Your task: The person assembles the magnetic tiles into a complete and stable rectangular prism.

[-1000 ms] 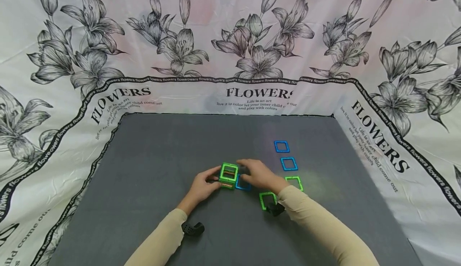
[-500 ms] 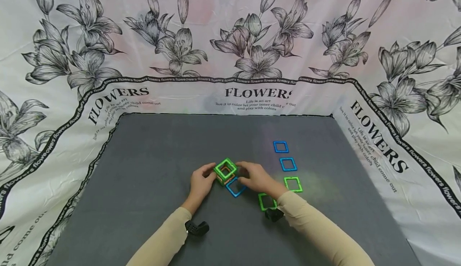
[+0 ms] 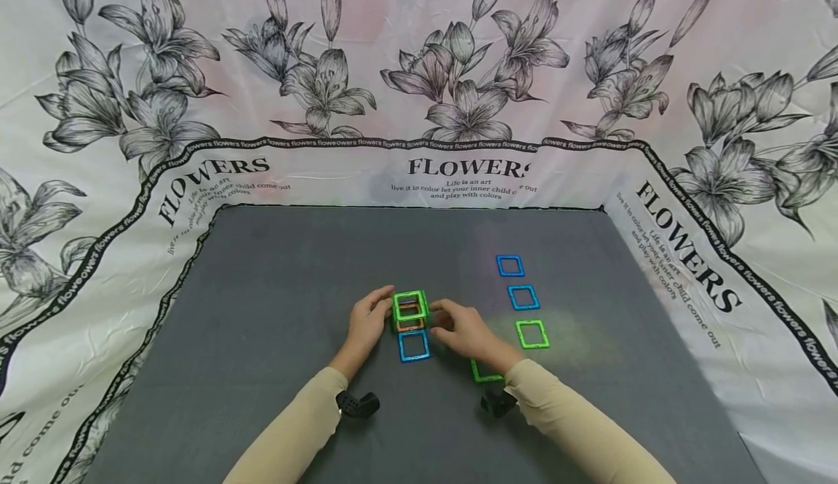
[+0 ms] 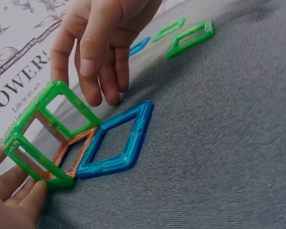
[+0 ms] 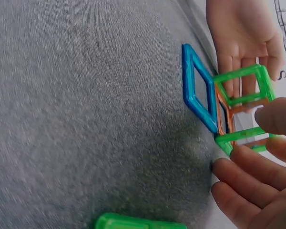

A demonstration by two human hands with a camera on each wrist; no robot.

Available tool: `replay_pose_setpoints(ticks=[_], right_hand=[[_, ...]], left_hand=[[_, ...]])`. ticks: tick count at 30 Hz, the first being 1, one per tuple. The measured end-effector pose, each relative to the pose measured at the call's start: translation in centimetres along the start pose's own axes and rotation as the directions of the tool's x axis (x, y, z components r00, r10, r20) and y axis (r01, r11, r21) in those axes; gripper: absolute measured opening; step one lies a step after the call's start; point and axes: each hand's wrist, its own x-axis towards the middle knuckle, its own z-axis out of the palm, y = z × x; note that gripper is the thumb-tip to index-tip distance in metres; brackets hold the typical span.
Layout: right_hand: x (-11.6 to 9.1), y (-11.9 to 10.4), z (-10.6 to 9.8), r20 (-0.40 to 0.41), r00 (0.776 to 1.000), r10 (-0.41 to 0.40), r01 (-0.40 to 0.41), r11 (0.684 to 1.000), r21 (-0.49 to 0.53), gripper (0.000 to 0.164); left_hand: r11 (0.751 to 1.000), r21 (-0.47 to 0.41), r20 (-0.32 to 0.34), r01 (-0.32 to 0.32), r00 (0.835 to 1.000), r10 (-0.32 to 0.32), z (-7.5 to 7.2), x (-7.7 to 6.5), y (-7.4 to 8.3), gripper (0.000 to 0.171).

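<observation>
A small box of magnetic tiles (image 3: 424, 306) stands on the dark table, with green side tiles and orange tiles inside. At its near side a blue square tile (image 3: 414, 359) lies flat, its edge meeting the orange base tile (image 4: 66, 164). My left hand (image 3: 366, 327) rests its fingers against the box's left green wall. On the right, my right hand (image 3: 468, 331) hovers close to the other green wall (image 4: 76, 114); in the left wrist view its loosely bent fingers hang just apart from it. Neither hand grips the blue tile.
Two blue square tiles (image 3: 510, 256) lie at the back right. A green tile (image 3: 533, 346) lies nearer, and another green tile (image 3: 487, 379) is partly covered by the right forearm. A white flower-print cloth (image 3: 347, 185) borders the table's far edge.
The box has turned on the table, bringing the blue tile from its right side round to the side facing me. Both hands have followed, the right now slightly away from the box.
</observation>
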Motion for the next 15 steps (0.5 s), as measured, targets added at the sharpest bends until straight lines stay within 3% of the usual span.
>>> replay_pose_setpoints(ticks=[5, 8, 11, 15], right_hand=[[0.2, -0.3, 0.6, -0.063, 0.993, 0.103, -0.098, 0.992, 0.080, 0.050], [0.5, -0.4, 0.7, -0.078, 0.985, 0.151, -0.139, 0.981, 0.136, 0.061], [1.0, -0.4, 0.8, -0.074, 0.987, 0.141, -0.128, 0.980, 0.155, 0.066], [1.5, -0.4, 0.9, -0.056, 0.991, 0.118, -0.108, 0.981, 0.159, 0.067]], left_hand=[[0.999, 0.032, 0.128, -0.043, 0.991, 0.038, -0.3, 0.1, 0.5, 0.046], [0.993, 0.076, 0.236, -0.093, 0.969, 0.073, -0.6, 0.2, 0.8, 0.059], [0.976, 0.143, 0.328, -0.162, 0.939, 0.108, -1.1, 0.6, 0.6, 0.071], [0.934, 0.257, 0.386, -0.249, 0.912, 0.137, -1.7, 1.0, 1.2, 0.073]])
